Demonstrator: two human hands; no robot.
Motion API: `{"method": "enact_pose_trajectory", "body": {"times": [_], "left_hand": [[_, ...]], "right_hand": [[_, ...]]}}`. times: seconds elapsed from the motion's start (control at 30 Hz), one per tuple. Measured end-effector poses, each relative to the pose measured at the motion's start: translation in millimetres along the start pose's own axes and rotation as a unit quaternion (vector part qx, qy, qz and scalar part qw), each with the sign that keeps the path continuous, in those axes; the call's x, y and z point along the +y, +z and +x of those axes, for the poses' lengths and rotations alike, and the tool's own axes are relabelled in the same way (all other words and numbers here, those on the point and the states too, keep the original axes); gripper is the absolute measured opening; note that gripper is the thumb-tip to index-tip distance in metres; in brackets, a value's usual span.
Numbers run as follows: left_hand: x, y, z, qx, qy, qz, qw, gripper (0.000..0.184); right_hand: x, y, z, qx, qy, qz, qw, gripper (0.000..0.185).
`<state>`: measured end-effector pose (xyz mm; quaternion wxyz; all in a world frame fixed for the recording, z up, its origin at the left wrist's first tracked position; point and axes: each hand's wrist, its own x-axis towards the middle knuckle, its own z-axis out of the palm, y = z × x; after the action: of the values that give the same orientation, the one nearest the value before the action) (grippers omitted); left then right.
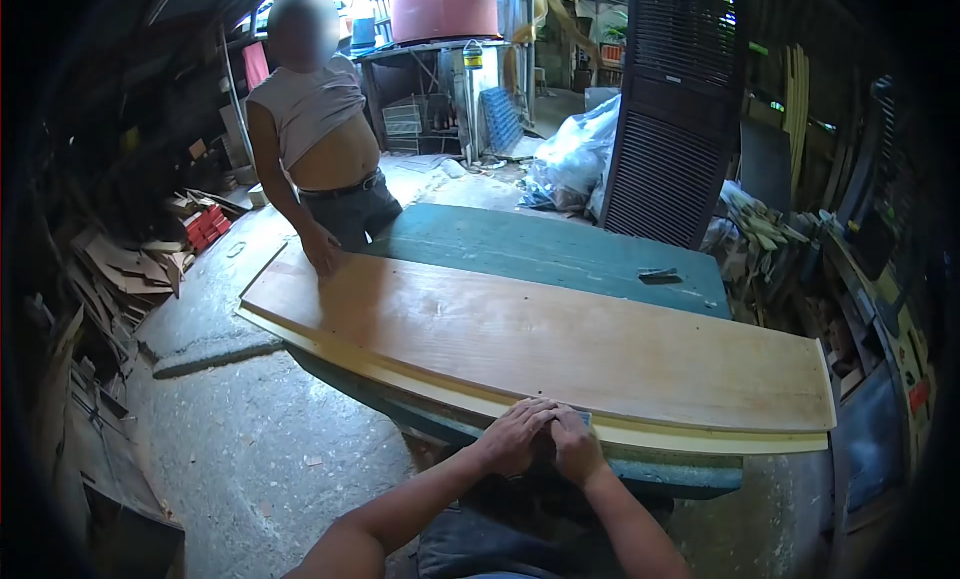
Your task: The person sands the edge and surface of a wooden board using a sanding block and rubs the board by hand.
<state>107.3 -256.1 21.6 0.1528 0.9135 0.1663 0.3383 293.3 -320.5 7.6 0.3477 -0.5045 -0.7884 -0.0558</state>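
Beside one panel, one left hand and one right hand are curled. Whether anything is gripped by fingers cannot be told.

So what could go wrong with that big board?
The board sticks out past the table at both ends, so a hard push on an end might tip or shift it.

The left hand and right hand are close together at the near edge, so fingers could perhaps get scraped or catch a splinter.

The other person's hand is at one end, and might get bumped if the board slides.
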Motion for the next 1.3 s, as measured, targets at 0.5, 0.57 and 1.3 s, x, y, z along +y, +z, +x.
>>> {"method": "enact_pose_trajectory", "body": {"times": [0.5, 0.57, 1.3], "left_hand": [[-36.6, 11.7, 10.5, 0.03, 0.038, 0.083, 0.995, 0.031], [-32.9, -9.7, 8.4, -0.001, 0.014, 0.131, 0.991, 0.034], [33.0, 99.1, 115.4, -0.105, 0.092, 0.067, 0.988, 0.049]], "right_hand": [[227.8, -112.7, -73.0, -0.025, 0.355, -0.287, 0.889, 0.053], [231.0, -147.4, -97.8, -0.026, 0.358, -0.27, 0.894, 0.055], [212.0, -158.8, -96.6, 0.118, 0.311, -0.263, 0.906, 0.039]]}}
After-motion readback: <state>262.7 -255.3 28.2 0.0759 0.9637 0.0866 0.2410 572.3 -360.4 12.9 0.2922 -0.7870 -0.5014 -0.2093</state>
